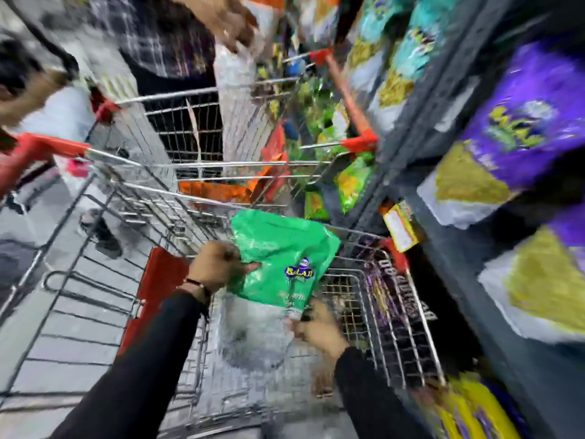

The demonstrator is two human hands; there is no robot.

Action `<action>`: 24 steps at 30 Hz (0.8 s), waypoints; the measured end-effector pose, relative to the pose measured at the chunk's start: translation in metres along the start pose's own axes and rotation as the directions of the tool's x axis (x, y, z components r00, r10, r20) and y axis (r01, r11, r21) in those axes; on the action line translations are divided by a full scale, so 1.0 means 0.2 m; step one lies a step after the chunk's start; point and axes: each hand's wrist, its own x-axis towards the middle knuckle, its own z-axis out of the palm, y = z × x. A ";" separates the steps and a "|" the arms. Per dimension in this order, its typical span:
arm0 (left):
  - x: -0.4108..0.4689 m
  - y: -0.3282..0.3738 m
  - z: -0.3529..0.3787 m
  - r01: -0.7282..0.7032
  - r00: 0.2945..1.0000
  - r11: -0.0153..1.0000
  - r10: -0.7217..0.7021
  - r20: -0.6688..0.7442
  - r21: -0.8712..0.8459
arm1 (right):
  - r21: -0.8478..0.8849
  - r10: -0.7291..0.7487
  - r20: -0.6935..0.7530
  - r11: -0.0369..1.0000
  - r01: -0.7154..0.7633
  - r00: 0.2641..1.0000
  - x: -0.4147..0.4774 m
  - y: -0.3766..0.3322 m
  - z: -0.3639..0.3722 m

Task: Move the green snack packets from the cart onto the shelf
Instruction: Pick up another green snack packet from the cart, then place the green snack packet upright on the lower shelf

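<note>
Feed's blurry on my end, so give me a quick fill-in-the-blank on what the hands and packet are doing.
1. The green packet is held above the wire ____.
2. The left hand grips the packet's ____ edge.
3. The bags on the shelf at right are mostly ____.

Missing words: cart; left; purple

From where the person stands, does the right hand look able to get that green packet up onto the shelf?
Probably yes. The right hand and left hand hold the green packet above the cart, and the shelf stands right beside it, nothing between.
</note>
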 end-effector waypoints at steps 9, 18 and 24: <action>-0.66 0.80 0.23 -0.387 0.883 0.887 0.435 0.178 -0.251 | -0.117 -0.349 -0.298 0.937 0.329 0.888 -0.98 -0.06 -0.57; -1.58 1.37 0.86 -0.661 0.528 0.622 0.783 0.328 -0.420 | -0.062 -0.336 -0.696 0.909 0.412 0.635 -2.25 0.40 -0.97; -2.20 1.60 1.39 -0.740 0.159 0.423 0.866 0.475 -0.523 | -0.131 -0.237 -0.938 0.918 0.374 0.254 -2.97 0.80 -1.00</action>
